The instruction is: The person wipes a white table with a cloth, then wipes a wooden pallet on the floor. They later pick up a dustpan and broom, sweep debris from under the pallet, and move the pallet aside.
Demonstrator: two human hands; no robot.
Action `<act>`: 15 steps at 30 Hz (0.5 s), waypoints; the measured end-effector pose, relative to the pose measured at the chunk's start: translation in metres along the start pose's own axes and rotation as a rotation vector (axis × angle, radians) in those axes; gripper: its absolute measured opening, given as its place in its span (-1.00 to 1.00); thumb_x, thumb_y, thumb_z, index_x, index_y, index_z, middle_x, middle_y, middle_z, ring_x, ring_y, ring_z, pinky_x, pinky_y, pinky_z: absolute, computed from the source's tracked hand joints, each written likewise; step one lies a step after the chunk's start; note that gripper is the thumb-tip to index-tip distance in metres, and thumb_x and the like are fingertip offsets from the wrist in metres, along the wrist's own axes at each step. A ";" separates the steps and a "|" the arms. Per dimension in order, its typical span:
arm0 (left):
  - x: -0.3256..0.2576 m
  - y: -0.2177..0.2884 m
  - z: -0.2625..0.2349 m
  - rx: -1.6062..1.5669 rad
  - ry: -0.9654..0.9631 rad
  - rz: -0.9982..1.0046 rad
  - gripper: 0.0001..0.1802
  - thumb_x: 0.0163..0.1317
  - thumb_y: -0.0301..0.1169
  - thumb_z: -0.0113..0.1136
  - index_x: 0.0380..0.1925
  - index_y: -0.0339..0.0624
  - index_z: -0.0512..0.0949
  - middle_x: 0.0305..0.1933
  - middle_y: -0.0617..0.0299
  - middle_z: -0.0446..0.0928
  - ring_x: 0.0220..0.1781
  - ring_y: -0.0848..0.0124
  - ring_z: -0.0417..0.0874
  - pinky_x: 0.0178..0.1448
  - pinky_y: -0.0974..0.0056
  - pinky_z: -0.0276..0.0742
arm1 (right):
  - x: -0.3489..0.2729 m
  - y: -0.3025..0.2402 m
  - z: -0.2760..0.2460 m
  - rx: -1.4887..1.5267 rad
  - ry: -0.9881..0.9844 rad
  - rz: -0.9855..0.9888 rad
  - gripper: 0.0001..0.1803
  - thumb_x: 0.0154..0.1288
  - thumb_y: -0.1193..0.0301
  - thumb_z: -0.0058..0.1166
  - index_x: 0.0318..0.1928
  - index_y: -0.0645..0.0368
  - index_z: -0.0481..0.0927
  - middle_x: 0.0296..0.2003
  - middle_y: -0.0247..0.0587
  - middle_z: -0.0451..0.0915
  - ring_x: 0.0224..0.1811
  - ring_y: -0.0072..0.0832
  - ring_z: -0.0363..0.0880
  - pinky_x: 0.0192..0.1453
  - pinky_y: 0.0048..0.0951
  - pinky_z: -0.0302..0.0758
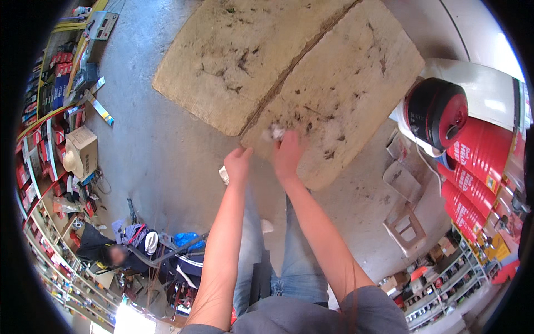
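Note:
Both bare arms reach forward over the grey floor. My right hand is closed on a small whitish crumpled thing, blurred by motion, above the near edge of a stained tan sheet. Just to its left, my left hand is closed with the fingers together, level with that sheet's near corner. Whatever it may hold is too small or hidden to tell. A gap separates the two hands. Below the left hand a white shoe shows in part.
A second tan sheet adjoins the first. Red drums line the right side, a beige plastic chair near them. Leftward are packed shelves and a cardboard box. Someone in dark clothes appears at lower left beside cluttered items.

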State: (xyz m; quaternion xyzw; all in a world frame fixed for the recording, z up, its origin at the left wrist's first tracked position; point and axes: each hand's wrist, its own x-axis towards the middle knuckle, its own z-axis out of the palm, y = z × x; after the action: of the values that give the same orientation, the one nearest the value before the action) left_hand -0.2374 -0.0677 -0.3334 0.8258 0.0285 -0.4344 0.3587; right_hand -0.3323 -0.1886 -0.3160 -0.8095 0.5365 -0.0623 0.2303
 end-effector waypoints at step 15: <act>-0.014 0.010 0.003 -0.157 0.067 -0.127 -0.84 0.08 -0.41 0.32 -0.39 -0.28 0.65 -0.45 0.42 0.57 -0.40 0.62 0.45 -0.28 0.43 0.35 | 0.305 0.002 -0.044 0.254 0.218 -0.070 -0.77 0.16 0.33 0.12 -0.34 0.27 0.50 -0.40 -0.03 0.60 -0.32 -0.07 0.56 -0.22 -0.15 0.47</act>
State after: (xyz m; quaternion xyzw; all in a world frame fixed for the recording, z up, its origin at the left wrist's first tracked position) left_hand -0.2451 -0.0730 -0.3186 0.8057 0.1269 -0.4249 0.3927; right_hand -0.2224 -0.4770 -0.3226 -0.7805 0.5175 -0.2252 0.2688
